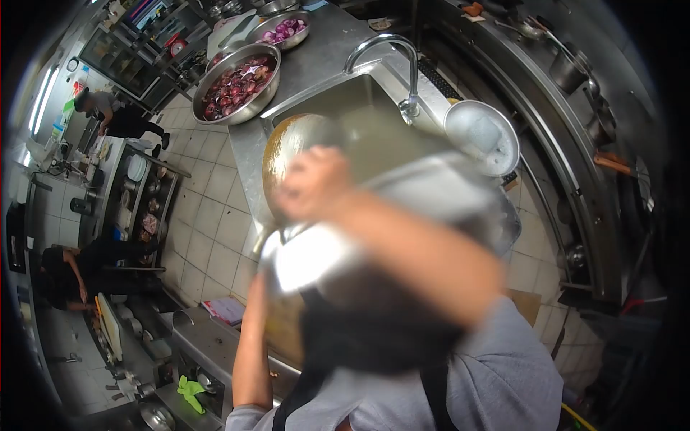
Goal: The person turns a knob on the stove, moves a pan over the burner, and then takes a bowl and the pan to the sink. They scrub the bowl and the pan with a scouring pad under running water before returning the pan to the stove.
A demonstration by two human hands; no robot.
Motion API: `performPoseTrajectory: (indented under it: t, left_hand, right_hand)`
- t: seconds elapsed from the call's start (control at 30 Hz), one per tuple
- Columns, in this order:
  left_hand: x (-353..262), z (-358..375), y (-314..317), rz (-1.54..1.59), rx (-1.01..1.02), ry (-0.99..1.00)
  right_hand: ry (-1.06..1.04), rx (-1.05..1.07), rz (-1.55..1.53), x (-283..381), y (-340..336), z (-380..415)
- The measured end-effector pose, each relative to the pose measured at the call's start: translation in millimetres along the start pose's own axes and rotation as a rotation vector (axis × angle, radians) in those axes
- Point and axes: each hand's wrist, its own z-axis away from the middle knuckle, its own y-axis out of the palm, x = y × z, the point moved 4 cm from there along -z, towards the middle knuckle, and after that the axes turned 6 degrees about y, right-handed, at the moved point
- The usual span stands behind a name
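Observation:
My right hand (316, 183), smeared by motion, is closed in front of a round, shiny metal pan (291, 140) with a brownish rim. Whatever its fingers hold, if anything, is hidden. The pan stands tilted at the near left of a sink (374, 133) holding cloudy water. My left forearm (251, 345) reaches up along the left side, and its hand is lost behind a bright, blurred metal surface (309, 258). Another blurred grey metal shape (445, 183) lies beneath my right forearm. A curved faucet (412, 72) rises at the sink's far side.
A metal bowl (270, 93) of red onions and a smaller bowl (307, 36) of peeled ones stand on the counter. Right of the sink is a bowl (512, 144) with suds and a pale pad. Two people (129, 118) work at left. Pots (568, 72) line the right side.

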Motion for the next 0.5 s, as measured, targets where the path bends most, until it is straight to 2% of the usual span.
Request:
performPoseTrajectory:
  t: [0.03, 0.1, 0.13, 0.17, 0.23, 0.27, 0.37, 0.4, 0.43, 0.5]
  left_hand:
    - [24, -8, 10, -0.065, -0.006, 0.063]
    - [31, -6, 14, -0.131, -0.001, 0.119]
    - [22, -12, 10, -0.069, 0.023, -0.015]
    - [13, -10, 5, -0.014, 0.056, -0.155]
    - [-36, 1, -10, -0.031, 0.052, -0.105]
    - [-54, 3, -16, -0.052, 0.050, -0.058]
    - [-63, 8, -20, -0.015, 0.074, -0.047]
    - [-57, 8, -15, 0.066, 0.061, -0.046]
    - [-59, 7, -15, 0.069, 0.055, -0.040]
    - [-59, 6, -16, -0.001, 0.065, -0.071]
  right_hand:
    - [-0.095, 0.072, 0.091, 4, -5, -4]
    - [0.345, -0.119, -0.216, -40, -15, -46]
    - [0.531, -0.073, -0.404, -63, -13, -59]
    - [0.539, -0.076, -0.404, -45, -19, -42]
    - [0.229, -0.179, -0.247, 21, -44, -12]
    - [0.224, -0.177, -0.249, 11, -32, -15]
    - [-0.024, 0.140, 0.073, -34, 44, -11]
    - [0.292, 0.043, -0.259, -47, 15, -39]
    - [0.563, -0.070, -0.359, -57, -4, -55]
    - [0.646, -0.280, -0.229, -70, 22, -55]
